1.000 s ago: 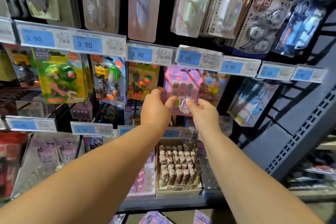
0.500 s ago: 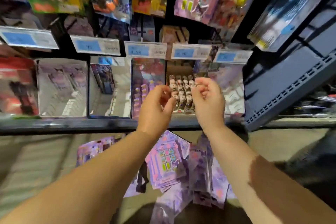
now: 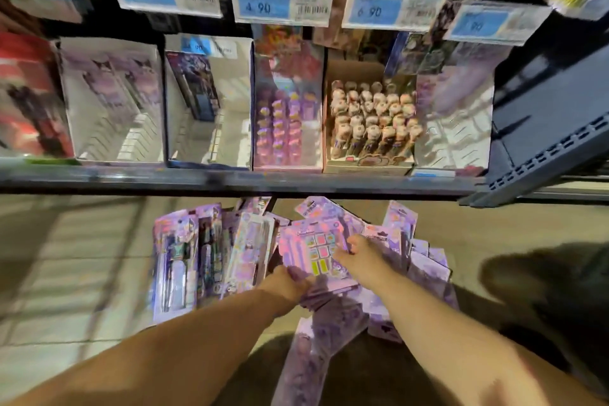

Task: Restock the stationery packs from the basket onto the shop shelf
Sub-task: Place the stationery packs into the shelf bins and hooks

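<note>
Item: pink blister pack [image 3: 311, 249] atop pile [image 3: 184, 260]; judged light, thin, bendy, glossy
Grip: left hand [image 3: 290, 280] pinches lower-left corner, right hand [image 3: 361, 260] pinches right edge
Advice: hold card margins, not blister

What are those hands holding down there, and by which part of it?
A pink stationery pack with coloured squares: the left hand grips its lower left corner, the right hand pinches its right edge.

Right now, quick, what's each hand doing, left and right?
Left hand: grips the lower left edge of the purple pack on top of the pile.
Right hand: holds the same pack by its right edge.
</note>
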